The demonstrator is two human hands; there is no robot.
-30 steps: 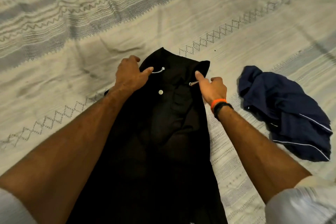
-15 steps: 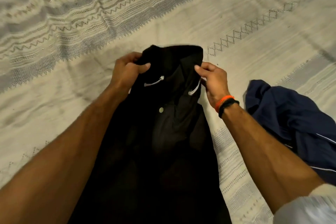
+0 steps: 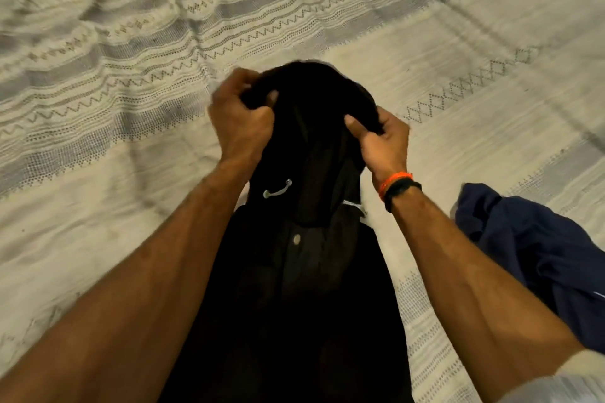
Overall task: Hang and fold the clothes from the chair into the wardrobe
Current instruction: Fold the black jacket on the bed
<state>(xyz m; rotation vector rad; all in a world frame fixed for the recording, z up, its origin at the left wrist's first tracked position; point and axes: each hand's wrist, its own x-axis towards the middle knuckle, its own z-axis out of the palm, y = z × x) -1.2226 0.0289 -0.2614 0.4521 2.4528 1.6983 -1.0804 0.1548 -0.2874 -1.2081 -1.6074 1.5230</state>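
On the patterned bedspread (image 3: 458,42) we see the black garment (image 3: 294,304), its top bunched between both hands: left hand (image 3: 240,121) and right hand (image 3: 381,141) fingers curl round it. Navy clothing (image 3: 530,258) lies rightward.

Jacket (image 3: 294,304) on bedspread (image 3: 98,239) btwn arms; 2nd garment (image 3: 530,265) to its right.

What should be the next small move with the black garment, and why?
Probably lay its gripped top end flat on the bedspread. The left hand and right hand both hold the black garment bunched there, while its lower part already lies spread.
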